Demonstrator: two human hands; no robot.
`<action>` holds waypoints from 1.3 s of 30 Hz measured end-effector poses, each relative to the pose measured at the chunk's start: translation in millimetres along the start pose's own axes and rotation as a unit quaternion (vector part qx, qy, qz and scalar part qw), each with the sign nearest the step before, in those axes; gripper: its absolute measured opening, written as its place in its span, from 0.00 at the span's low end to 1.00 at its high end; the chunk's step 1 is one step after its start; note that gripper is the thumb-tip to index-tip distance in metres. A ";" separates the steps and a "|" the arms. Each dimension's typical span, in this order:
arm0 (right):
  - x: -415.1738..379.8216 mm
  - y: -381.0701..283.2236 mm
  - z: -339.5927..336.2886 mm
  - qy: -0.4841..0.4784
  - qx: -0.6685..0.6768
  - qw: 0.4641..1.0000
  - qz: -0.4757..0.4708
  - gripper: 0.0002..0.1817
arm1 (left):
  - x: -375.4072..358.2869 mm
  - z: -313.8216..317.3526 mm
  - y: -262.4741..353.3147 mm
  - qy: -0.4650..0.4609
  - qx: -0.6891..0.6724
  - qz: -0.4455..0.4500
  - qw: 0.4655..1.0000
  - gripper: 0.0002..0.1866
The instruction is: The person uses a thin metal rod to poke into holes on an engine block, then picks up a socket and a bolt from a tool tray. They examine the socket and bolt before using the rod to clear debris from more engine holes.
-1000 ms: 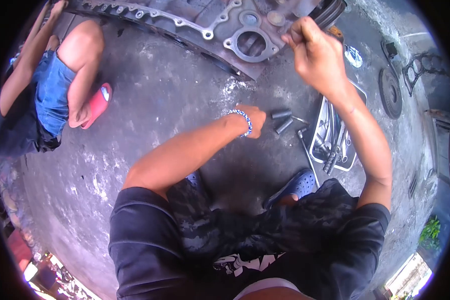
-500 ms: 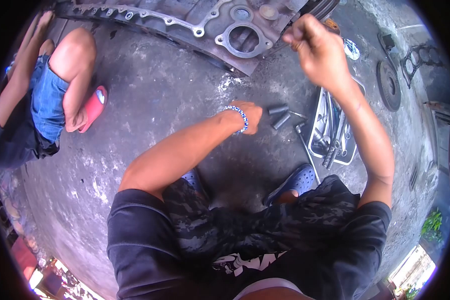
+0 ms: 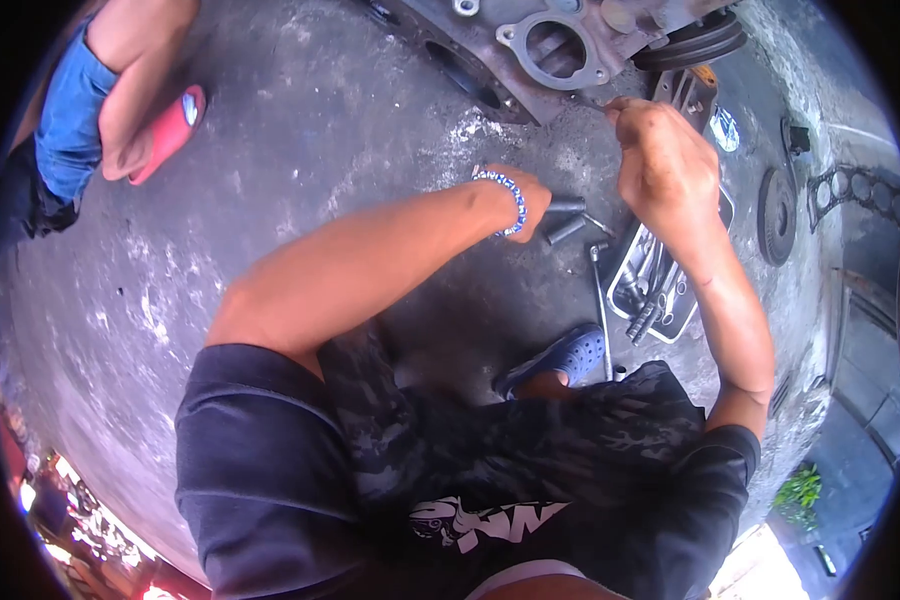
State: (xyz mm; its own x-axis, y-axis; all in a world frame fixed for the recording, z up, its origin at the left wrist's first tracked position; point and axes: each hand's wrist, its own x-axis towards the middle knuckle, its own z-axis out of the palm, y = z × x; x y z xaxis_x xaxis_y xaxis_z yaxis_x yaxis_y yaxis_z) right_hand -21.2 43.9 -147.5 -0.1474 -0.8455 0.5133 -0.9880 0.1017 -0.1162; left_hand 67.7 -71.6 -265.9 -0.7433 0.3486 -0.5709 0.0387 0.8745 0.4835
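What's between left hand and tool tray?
Between left hand and tray, head view: two dark cylinders, a short rod, a long bar, all on the floor.

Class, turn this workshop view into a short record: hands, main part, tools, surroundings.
Left hand: curled, beside two dark cylinders; contents hidden
Right hand: fingers bunched near the engine block's corner; grip unclear
Main part: engine block with round flanged opening
Tray: holds assorted hand tools, partly hidden by the right forearm
Loose tool: long bar, on the floor left of the tray
Right side: round disc, flat gasket with holes
Other person: blue shorts, red sandal
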 end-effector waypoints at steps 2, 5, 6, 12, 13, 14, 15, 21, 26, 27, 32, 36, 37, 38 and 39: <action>1.6 -0.3 0.5 0.027 -0.001 0.999 0.017 0.14 | -0.7 -0.3 1.4 0.007 0.003 0.003 1.000 0.12; -0.3 0.0 -1.3 0.008 -0.009 0.998 0.056 0.14 | -1.9 -0.8 3.1 0.010 0.003 0.002 1.000 0.12; -0.7 1.0 -0.5 0.005 -0.012 0.998 0.057 0.14 | -1.6 -0.9 3.8 0.010 0.003 0.000 1.000 0.12; 6.4 -1.6 1.0 0.004 -0.003 0.999 0.042 0.15 | 2.1 -0.5 3.3 0.004 0.010 0.004 1.000 0.12; 2.4 1.6 4.0 0.000 -0.005 0.996 0.094 0.08 | 1.0 1.4 3.5 0.000 0.009 0.001 1.000 0.13; 0.0 1.4 3.5 0.004 -0.020 0.996 0.085 0.07 | 0.6 2.6 3.5 -0.005 0.011 0.000 1.000 0.13; 0.3 2.3 2.8 0.010 -0.037 0.996 0.076 0.07 | 1.8 1.6 1.8 -0.009 0.015 -0.001 1.000 0.14; 6.7 -1.7 -5.1 0.019 -0.070 0.993 0.088 0.07 | 2.9 2.4 3.7 -0.006 0.017 0.003 1.000 0.13; 5.5 -0.1 -5.4 -0.070 -0.096 0.977 0.177 0.07 | 5.6 1.9 4.3 0.009 0.013 0.021 1.000 0.12; 8.1 -7.2 -7.2 -0.070 -0.128 0.978 0.152 0.06 | 8.1 -0.7 2.9 0.012 0.015 0.021 1.000 0.12; 11.0 0.0 -4.2 -0.011 -0.064 0.990 0.128 0.06 | 4.7 5.4 1.2 0.012 0.013 0.022 1.000 0.12; 10.8 -4.5 -4.8 -0.039 -0.069 0.987 0.139 0.07 | 1.4 7.1 2.3 -0.002 0.007 0.021 1.000 0.12; 13.4 -1.8 -6.0 -0.033 -0.069 0.985 0.157 0.07 | 1.8 7.3 3.1 0.002 0.012 0.019 1.000 0.12; 14.0 -0.6 -6.3 -0.041 -0.069 0.986 0.144 0.07 | 1.6 5.7 3.2 0.008 0.020 0.018 1.000 0.12; 12.8 -1.5 -5.9 -0.051 -0.067 0.988 0.132 0.07 | 1.3 5.5 2.9 0.012 0.026 0.015 0.999 0.12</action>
State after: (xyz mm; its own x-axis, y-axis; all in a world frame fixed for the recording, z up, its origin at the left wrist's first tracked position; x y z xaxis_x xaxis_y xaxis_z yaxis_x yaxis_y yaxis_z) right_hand -21.9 36.1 -135.7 -0.4018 -0.8284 0.3902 -0.9141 0.3883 -0.1168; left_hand 70.5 -66.8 -268.8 -0.7574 0.3678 -0.5395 0.0960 0.8800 0.4651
